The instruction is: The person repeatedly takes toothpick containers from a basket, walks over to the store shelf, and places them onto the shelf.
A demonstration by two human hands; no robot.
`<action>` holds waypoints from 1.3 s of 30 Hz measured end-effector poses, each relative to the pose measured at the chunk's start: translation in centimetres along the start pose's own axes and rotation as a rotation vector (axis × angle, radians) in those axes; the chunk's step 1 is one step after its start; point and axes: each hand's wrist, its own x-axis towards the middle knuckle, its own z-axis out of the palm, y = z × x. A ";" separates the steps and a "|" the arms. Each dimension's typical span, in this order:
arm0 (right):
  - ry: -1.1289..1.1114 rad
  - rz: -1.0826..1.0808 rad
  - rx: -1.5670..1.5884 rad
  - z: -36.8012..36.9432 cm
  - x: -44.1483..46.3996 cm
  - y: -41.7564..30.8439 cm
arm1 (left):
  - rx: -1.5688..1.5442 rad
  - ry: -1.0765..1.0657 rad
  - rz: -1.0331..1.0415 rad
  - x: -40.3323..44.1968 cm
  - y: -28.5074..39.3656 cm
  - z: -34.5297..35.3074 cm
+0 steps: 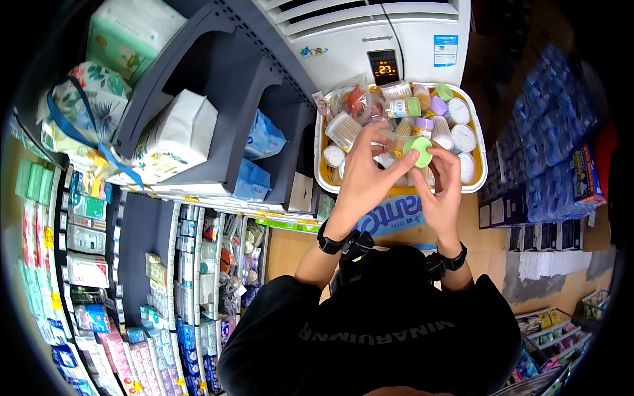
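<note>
Tub [419, 152], green-lidded, pinched by left hand [364, 177] and right hand [441, 193] fingertips; 2-sided grip likely steadies it above basket [481, 150] of swab containers [464, 138].

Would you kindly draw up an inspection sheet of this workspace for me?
Surface: white-rimmed basket, well filled; what supports it is mostly hidden.
Job's things: green-lidded container, raised over the basket.
Clutter: tubs of thin sticks and a clear bag crowd the basket.
Hands: left hand holds the container; right hand is at its lid end.
Cables: dark cable down the white appliance.
Surroundings: grey shelving left; blue-wrapped packs right.
</note>
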 end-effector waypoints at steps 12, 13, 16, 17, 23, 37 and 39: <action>-0.232 0.001 0.140 4.5 -2.0 -2.2 | -0.052 0.175 -0.006 -8.0 -0.2 -6.3; -0.273 0.004 0.156 5.0 -2.2 -2.4 | -0.083 0.184 -0.007 -8.8 -0.4 -7.0; -0.365 0.035 0.176 6.9 -2.9 -2.9 | 0.010 0.215 -0.026 -11.4 -0.1 -9.2; -0.394 0.040 0.183 7.5 -3.2 -3.0 | 0.022 0.238 -0.018 -12.3 -0.2 -9.8; -0.633 0.063 0.289 12.3 -4.9 -3.6 | 0.036 0.374 -0.056 -17.8 -0.8 -13.5; -1.131 0.230 0.411 26.5 -12.7 -7.5 | 0.202 0.538 0.199 -34.1 -2.6 -22.7; -1.205 0.237 0.402 28.5 -14.2 -8.1 | 0.229 0.588 0.174 -36.3 -2.4 -23.7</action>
